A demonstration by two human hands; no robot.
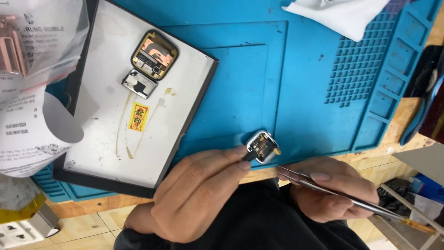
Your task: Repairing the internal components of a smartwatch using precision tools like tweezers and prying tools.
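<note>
My left hand (199,194) pinches a small silver watch case (262,147) by its near edge, holding it over the front edge of the blue work mat (286,83). The case lies open side up, with dark parts and a bit of gold inside. My right hand (335,190) grips metal tweezers (323,187) whose tips point at the case from the right. On a white plate with a black rim (92,134) lie a square watch screen (154,54), back side up, and a small silver part (139,83) joined to it.
A yellow and red sticker (138,116) sits on the white plate. Clear plastic bags with paper labels (32,69) lie at the left. A white cloth (342,14) rests at the mat's far edge. Blue-handled pliers (423,106) lie at the right, off the mat.
</note>
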